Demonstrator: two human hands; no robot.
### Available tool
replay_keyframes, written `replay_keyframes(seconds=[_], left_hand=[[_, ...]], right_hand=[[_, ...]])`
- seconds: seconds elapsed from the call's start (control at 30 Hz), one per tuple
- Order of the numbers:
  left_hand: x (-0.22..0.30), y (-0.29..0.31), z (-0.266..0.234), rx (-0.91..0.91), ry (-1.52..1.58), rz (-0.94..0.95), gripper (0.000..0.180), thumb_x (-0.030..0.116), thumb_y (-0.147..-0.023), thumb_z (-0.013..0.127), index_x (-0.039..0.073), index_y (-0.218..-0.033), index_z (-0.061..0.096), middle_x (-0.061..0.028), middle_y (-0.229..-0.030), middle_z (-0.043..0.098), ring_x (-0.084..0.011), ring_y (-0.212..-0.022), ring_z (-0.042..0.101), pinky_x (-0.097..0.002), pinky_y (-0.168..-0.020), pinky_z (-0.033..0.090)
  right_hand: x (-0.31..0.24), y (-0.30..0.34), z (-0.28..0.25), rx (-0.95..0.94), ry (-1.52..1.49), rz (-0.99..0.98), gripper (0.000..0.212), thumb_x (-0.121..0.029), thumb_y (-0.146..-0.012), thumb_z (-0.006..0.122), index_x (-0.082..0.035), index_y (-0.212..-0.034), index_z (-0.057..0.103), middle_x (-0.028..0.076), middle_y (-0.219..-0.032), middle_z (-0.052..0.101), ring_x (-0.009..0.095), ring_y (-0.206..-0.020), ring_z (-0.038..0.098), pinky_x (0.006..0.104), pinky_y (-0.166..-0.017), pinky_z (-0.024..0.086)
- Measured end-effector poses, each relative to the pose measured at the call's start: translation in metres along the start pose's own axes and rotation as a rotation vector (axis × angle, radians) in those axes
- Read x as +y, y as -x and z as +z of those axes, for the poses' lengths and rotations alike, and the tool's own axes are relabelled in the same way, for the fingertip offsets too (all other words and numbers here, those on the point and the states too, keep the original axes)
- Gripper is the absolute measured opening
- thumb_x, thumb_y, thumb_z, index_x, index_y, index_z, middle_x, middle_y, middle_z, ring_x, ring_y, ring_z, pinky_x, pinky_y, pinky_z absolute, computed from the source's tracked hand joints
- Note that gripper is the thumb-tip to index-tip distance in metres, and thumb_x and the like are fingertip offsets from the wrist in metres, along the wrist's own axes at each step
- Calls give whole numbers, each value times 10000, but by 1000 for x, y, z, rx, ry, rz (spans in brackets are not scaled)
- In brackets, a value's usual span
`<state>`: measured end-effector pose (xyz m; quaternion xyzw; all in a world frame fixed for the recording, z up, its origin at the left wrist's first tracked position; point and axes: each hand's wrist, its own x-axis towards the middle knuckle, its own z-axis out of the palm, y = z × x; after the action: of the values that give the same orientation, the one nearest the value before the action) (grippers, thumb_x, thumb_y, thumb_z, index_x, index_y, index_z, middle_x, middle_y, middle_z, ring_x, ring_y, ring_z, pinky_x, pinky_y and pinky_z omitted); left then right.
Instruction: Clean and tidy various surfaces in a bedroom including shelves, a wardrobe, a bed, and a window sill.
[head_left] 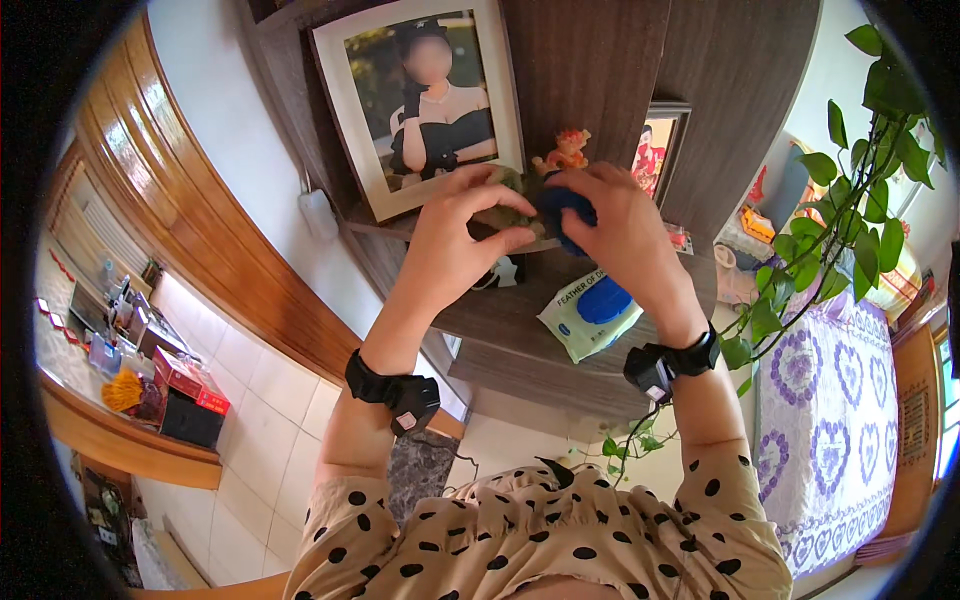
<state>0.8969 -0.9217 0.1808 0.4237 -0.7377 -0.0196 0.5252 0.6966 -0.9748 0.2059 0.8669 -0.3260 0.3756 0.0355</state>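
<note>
Both my hands are raised over a dark wooden shelf (395,228). My left hand (455,230) is closed around a small olive-green object (510,200), whose kind I cannot make out. A bunched dark blue cloth (572,215) is in my right hand (625,230), its fingers curled over it. The cloth and the green object are close together; whether they touch is unclear. Just behind them stands a small orange-red figurine (567,148). A large white-framed photo (440,120) leans at the back, near my left hand.
A pale green pack of wipes (592,310) with a blue lid lies on the lower shelf, beside a small black-and-white item (502,272). A smaller framed picture (655,150) stands right. A trailing plant (800,245) hangs near my right arm, before a bed (830,430).
</note>
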Motion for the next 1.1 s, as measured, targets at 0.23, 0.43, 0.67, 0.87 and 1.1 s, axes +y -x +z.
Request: replay_keyframes(seconds=[0.23, 0.43, 0.67, 0.87, 1.1], left_hand=[[3, 4, -9, -12, 55, -85, 276, 11, -678, 798, 51, -912, 656, -81, -1010, 661, -256, -936, 638, -323, -836, 498], [-4, 39, -62, 327, 244, -148, 290, -72, -755, 742, 23, -986, 595, -73, -1083, 606, -156, -1008, 588, -265, -881, 471], [7, 52, -90, 360, 238, -164, 290, -88, -795, 709, 19, -1026, 568, -83, -1122, 580, -135, -1026, 563, -250, -889, 462], [8, 44, -77, 331, 247, -152, 290, -85, -799, 706, 22, -1030, 567, -84, -1126, 578, -137, -1026, 564, -252, -877, 473], [5, 15, -36, 205, 37, -90, 283, -10, -720, 770, 37, -939, 597, -78, -966, 610, -218, -950, 609, -304, -832, 480]], right_hand=[[10, -5, 1, 38, 44, 63, 293, -142, -799, 646, -71, -1083, 650, 207, -931, 644, 387, -904, 599, 459, -809, 500], [-37, 1, 25, 45, 139, -15, 301, -142, -802, 654, -66, -1092, 630, 205, -994, 609, 390, -916, 586, 468, -793, 498], [-105, -13, 57, -37, -24, -78, 280, -130, -798, 661, -68, -1069, 627, 182, -954, 568, 380, -938, 563, 452, -826, 485], [-101, -15, 63, -45, -94, -170, 288, -140, -744, 683, -71, -1020, 645, 164, -976, 585, 359, -970, 554, 439, -830, 493], [-25, 15, 7, -21, -80, -5, 274, -61, -766, 576, -94, -1022, 669, 170, -1001, 624, 369, -993, 576, 453, -884, 481]])
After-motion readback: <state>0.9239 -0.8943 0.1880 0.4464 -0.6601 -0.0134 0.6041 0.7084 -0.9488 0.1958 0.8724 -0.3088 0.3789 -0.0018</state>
